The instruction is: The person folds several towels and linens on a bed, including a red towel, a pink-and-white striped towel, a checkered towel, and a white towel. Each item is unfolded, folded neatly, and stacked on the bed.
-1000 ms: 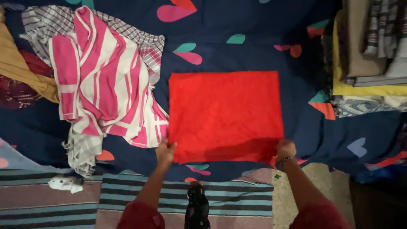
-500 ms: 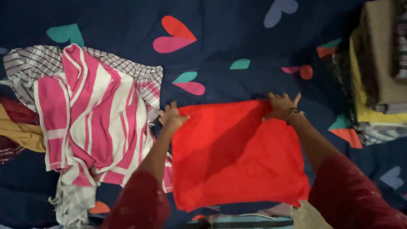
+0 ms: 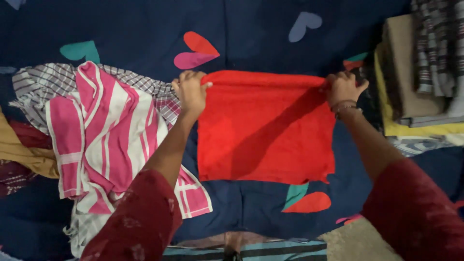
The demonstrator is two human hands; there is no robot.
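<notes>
Gripping red cloth point(image 3: 266, 128) corners, both hands, on bedspread point(image 3: 251, 29)

The cloth point(image 3: 266, 128) at the centre is plain bright red. The bedsheet point(image 3: 251, 29) under it is navy blue with hearts in red, pink, teal and slate blue. At nine o'clock lies a towel point(image 3: 104, 140) striped pink and white, over a checked grey-and-white cloth point(image 3: 34, 84). At two o'clock a stack point(image 3: 425, 72) shows tan, yellow and grey plaid. Both sleeves point(image 3: 140, 222) are dark maroon.
</notes>
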